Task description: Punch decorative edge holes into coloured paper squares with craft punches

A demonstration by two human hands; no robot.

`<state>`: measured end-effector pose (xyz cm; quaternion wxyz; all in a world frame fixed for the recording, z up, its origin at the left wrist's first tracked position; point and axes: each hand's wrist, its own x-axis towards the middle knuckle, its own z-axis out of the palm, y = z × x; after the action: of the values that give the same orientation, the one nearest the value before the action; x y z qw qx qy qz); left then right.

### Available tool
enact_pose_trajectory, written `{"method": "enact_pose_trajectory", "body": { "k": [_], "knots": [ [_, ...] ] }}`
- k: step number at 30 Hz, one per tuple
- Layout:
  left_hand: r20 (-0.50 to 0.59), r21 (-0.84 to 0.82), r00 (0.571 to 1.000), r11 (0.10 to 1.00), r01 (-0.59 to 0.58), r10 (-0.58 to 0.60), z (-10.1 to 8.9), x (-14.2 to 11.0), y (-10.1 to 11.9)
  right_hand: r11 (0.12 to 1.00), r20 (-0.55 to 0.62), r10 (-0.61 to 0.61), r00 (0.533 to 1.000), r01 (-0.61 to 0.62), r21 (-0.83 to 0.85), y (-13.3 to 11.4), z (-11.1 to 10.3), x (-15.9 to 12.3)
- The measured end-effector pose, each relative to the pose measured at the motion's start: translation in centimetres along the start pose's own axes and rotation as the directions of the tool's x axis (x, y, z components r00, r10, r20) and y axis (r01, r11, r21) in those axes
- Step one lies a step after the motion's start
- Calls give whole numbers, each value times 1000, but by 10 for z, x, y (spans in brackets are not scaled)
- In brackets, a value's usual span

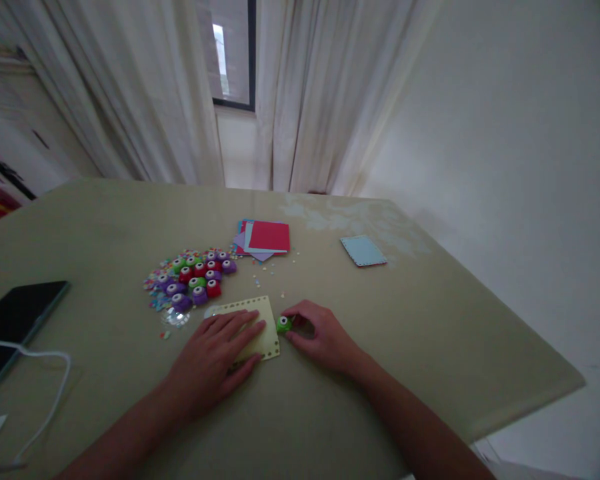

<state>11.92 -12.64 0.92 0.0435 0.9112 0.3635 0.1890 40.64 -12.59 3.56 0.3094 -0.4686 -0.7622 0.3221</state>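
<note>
A pale yellow card [267,327] with small holes along its edges lies on the table. My left hand [217,350] rests flat on it with the fingers spread, hiding much of its left and middle. At the card's right edge, my right hand [327,337] pinches a small green craft punch [283,324] with an eye-like top between thumb and fingers. Whether the card's edge sits inside the punch is too small to tell. Left of the card stands a cluster of similar purple, red and green punches [198,281], among many tiny coloured paper bits [155,280].
Behind the card lies a stack of coloured cards [269,237], red on top. A light blue card [364,251] with holed edges lies at the right. A dark tablet [20,320] and a white cable [65,380] are at the left. Clear round plastic [176,317] lies near the punches.
</note>
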Motion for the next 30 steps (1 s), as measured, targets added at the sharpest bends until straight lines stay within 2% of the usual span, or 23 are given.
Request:
{"method": "enact_pose_trajectory", "body": {
  "k": [4,8,12,16,22,30],
  "knots": [
    [19,-4,1000,1000,19,-19,1,0,0,996,-47,78,996,-80,-39,-2,-1,0],
    [10,-14,1000,1000,21,-21,2,0,0,995,65,31,997,-25,-100,-2,-7,1],
    [2,-23,1000,1000,21,-20,3,-1,-1,989,46,20,999,-13,-146,1,-11,2],
    [17,-18,1000,1000,22,-22,2,0,-1,994,87,33,996,-23,-110,4,-14,1],
    [3,-17,1000,1000,23,-23,1,0,0,986,-6,137,991,-137,-95,4,-12,1],
    [4,-2,1000,1000,17,-17,1,1,1,993,20,104,994,-103,-55,2,-17,1]
  ]
}}
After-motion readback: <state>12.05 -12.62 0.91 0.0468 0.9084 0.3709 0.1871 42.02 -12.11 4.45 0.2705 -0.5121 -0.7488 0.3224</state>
